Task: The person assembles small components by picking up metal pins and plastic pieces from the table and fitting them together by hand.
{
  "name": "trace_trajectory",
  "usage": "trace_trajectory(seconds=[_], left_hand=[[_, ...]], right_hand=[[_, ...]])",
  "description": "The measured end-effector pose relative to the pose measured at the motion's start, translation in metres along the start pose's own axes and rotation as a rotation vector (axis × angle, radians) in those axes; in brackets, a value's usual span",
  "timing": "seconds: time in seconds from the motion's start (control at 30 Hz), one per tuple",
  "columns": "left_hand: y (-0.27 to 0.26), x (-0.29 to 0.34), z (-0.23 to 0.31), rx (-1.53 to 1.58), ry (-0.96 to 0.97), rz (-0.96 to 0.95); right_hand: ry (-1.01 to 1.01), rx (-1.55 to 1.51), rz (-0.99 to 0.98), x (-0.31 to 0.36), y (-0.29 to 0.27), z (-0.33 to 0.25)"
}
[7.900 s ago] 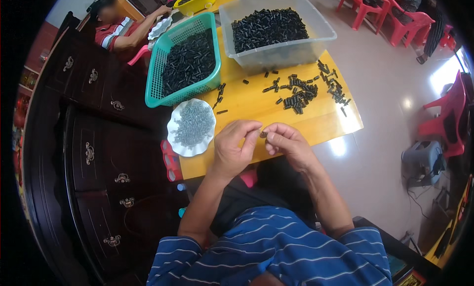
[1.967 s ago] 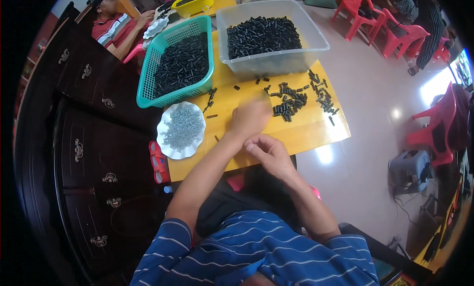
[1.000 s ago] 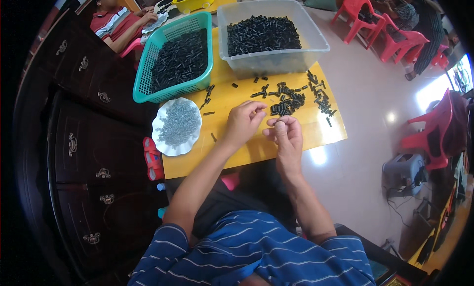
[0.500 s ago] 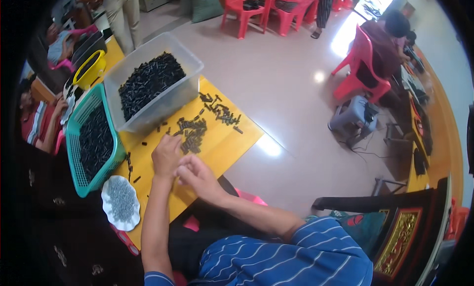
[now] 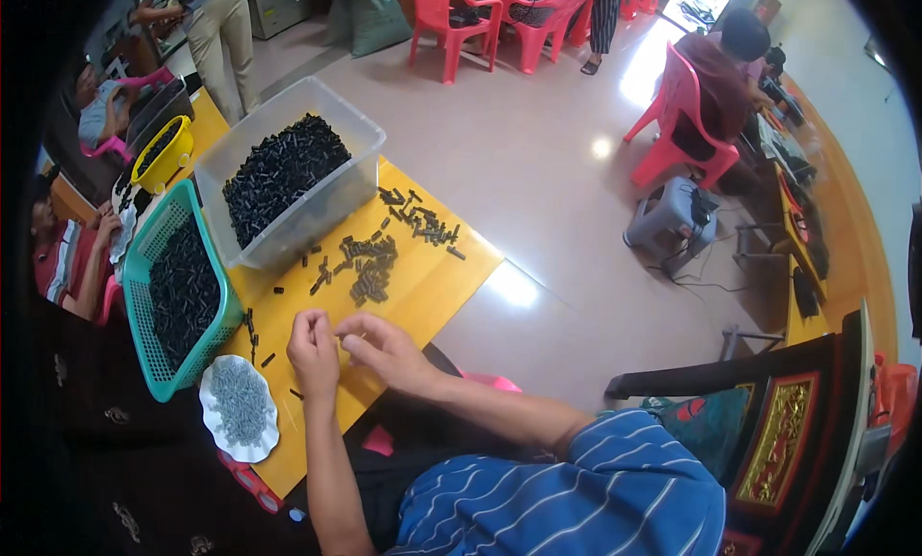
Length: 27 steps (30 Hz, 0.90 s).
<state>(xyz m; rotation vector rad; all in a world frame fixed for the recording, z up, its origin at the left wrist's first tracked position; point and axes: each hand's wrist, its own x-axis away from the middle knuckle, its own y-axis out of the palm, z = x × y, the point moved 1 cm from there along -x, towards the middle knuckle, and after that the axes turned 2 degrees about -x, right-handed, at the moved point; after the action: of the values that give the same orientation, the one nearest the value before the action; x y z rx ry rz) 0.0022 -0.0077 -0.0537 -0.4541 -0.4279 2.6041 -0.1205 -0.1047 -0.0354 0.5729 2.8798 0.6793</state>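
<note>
Black pieces (image 5: 368, 280) just beyond the fingers (image 5: 309, 327), yellow tabletop (image 5: 437, 292) beneath them, green basket (image 5: 141, 302) left, white-striped blue shirt (image 5: 567, 494) behind

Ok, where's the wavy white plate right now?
Lower left in the head view: the white plate sits on the left edge of the yellow table, just below the green basket and left of the left hand.

Left hand (image 5: 314, 350) and right hand (image 5: 384, 352) close together, yellow table (image 5: 437, 285) below, loose black pieces (image 5: 371, 285) beyond, anything held unclear.
</note>
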Motion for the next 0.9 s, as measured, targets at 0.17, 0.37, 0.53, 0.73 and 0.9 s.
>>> trace_trajectory(seconds=[0.17, 0.37, 0.53, 0.73, 0.9], left_hand=[[-0.045, 0.037, -0.003, 0.144, -0.268, -0.032], [-0.057, 0.048, 0.015, 0.311, -0.22, -0.043], [-0.071, 0.064, 0.032, 0.335, -0.207, 0.039], [-0.076, 0.067, 0.047, 0.346, -0.088, 0.039], [-0.075, 0.066, 0.051, 0.396, -0.069, -0.014]], right_hand=[[0.076, 0.02, -0.043, -0.002, 0.016, 0.016], [0.062, 0.14, 0.054, 0.003, 0.012, -0.003], [0.158, 0.046, 0.012, 0.004, 0.021, -0.007], [0.189, 0.011, -0.048, 0.009, 0.033, 0.006], [0.244, -0.039, -0.077, 0.009, 0.033, 0.013]])
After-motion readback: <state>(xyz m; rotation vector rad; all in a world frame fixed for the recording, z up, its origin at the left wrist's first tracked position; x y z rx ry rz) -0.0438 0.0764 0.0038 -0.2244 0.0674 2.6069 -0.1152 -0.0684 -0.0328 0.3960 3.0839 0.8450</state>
